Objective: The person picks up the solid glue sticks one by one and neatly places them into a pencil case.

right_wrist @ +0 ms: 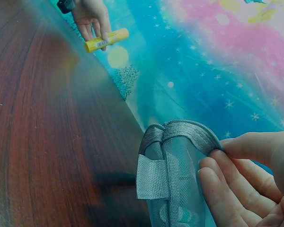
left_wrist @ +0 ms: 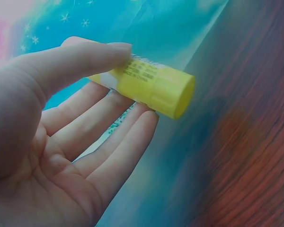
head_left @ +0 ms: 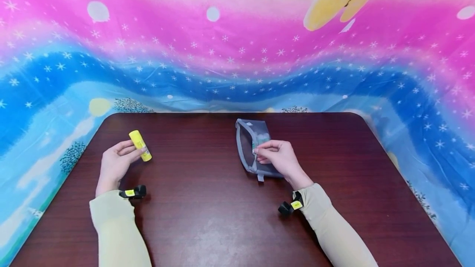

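In the head view my left hand (head_left: 116, 164) pinches a yellow glue stick (head_left: 140, 145) above the left part of the table. The left wrist view shows the thumb on top of the glue stick (left_wrist: 146, 82) and the fingers beneath it; small print runs along its side. My right hand (head_left: 280, 158) pinches the zippered edge of a grey mesh pouch (head_left: 269, 168), whose mouth gapes toward the left. In the right wrist view the pouch (right_wrist: 182, 161) has a fabric tab at its end. Something pale and green shows through the mesh, its kind unclear.
The dark red-brown wooden table (head_left: 200, 201) spreads beneath both hands. A colourful printed cloth (head_left: 222, 61) hangs behind it and along its sides. A black wrist camera sits at each sleeve cuff, the left one (head_left: 138, 192) and the right one (head_left: 286, 208).
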`<move>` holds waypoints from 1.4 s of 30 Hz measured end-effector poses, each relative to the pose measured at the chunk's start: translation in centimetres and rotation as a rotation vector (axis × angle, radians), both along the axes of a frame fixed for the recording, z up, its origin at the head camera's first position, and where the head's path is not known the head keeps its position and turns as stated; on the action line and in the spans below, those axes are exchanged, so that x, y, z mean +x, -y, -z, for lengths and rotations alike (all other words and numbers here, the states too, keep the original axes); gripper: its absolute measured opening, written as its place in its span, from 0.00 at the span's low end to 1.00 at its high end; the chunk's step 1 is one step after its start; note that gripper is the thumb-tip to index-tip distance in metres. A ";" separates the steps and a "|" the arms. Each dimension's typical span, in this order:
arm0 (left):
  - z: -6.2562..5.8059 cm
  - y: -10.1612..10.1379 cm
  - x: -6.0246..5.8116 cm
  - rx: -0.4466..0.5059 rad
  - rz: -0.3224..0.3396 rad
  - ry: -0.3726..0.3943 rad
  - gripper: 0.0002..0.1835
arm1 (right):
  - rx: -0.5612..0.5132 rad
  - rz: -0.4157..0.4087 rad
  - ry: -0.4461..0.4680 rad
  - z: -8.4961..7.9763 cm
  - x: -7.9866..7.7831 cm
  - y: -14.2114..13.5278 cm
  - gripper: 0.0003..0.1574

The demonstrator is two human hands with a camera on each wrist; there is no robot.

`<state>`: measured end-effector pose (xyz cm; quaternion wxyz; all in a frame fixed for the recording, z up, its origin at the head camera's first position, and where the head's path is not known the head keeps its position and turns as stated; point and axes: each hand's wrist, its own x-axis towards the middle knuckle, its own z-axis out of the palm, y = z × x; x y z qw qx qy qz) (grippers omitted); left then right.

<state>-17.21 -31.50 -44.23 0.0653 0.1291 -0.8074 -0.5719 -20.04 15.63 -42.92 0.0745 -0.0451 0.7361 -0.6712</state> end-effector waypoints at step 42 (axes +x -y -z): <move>-0.7 -3.5 -1.2 -0.008 0.048 -0.044 0.36 | 0.006 0.019 0.001 0.0 0.3 0.1 0.11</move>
